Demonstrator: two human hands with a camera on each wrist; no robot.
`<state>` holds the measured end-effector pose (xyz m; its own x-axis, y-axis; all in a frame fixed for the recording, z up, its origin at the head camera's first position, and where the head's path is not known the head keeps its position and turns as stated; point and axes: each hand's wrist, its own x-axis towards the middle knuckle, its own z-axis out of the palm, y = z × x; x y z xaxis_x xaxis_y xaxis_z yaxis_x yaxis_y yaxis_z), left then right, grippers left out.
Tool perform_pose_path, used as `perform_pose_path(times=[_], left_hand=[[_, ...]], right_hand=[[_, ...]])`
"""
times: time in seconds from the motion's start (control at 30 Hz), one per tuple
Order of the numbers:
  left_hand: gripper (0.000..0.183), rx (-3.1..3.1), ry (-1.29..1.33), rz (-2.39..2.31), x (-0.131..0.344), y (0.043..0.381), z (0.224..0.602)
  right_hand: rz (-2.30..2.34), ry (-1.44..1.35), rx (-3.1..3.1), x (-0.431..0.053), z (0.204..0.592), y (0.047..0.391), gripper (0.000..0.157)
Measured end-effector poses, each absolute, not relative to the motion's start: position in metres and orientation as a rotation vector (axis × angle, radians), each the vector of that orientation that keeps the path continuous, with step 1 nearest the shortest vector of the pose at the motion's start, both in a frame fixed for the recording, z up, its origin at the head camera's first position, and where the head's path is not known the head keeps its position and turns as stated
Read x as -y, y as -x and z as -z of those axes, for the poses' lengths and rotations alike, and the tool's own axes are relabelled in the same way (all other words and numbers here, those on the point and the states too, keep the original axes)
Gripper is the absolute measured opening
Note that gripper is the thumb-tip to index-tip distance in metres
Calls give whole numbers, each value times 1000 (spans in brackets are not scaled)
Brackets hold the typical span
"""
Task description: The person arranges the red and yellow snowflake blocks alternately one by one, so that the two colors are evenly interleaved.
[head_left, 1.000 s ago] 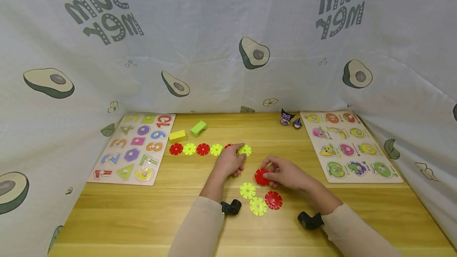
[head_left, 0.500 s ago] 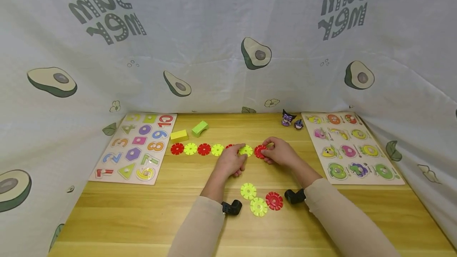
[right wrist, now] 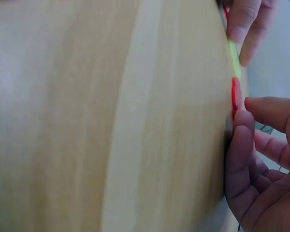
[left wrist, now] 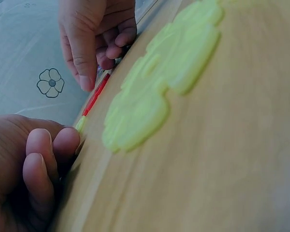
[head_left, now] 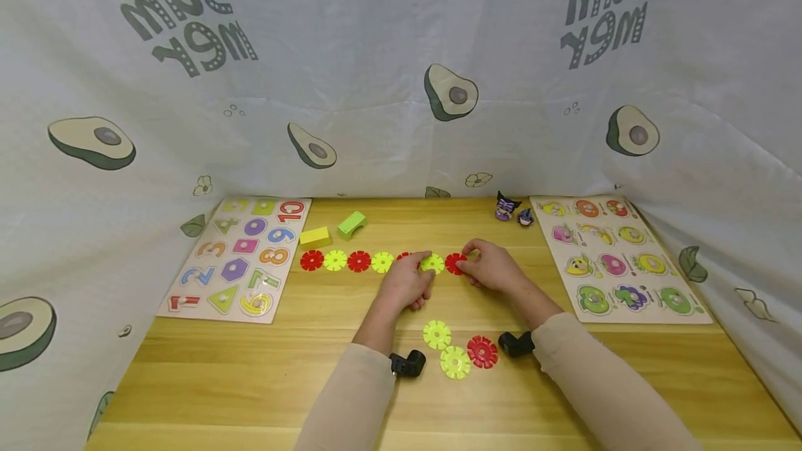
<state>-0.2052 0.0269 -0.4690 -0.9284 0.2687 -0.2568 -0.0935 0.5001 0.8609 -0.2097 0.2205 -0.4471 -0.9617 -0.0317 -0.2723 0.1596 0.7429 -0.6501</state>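
Observation:
A row of notched plastic snowflake discs, red and yellow by turns, runs across the table. My left hand holds the yellow disc near the row's right end, index finger at its far edge and thumb at the near one; it hides part of a red disc there. At the very end lies another red disc, its right edge pinched between thumb and index finger of my right hand. The right wrist view shows this red disc lying low at the tabletop, edge to edge with the yellow one.
Two loose yellow discs and a red disc lie nearer the front. Behind the row are a yellow block and a green arch block. A number board stands left, a fruit board right, small purple figurines at the back.
My right hand has carried the red disc from near the loose ones up and away to the row's right end, where it now sits beside the yellow disc. The left hand has stayed put.

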Motion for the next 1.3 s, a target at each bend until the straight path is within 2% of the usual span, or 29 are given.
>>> perform_pose_path(times=[0.2, 0.37, 0.5, 0.77, 1.03, 1.3], left_hand=[[47, -2379, -167, -1416, -28, 205, 469], [45, -2359, -184, -1440, -26, 205, 470], [42, -2330, -216, -1479, -24, 206, 473], [44, -2241, -365, -1487, -20, 210, 471], [48, -2309, -506, -1245, -37, 220, 462], [48, -2320, -454, -1189, -55, 218, 461]], right_hand=[[1003, -5, -2751, -214, 442, 188, 36], [989, 159, -2747, -199, 439, 161, 32], [968, 311, -2642, -188, 439, 142, 36], [852, 571, -2609, -180, 442, 125, 43], [882, 562, -2607, -181, 440, 117, 31], [1237, 307, -2543, -209, 431, 124, 20]])
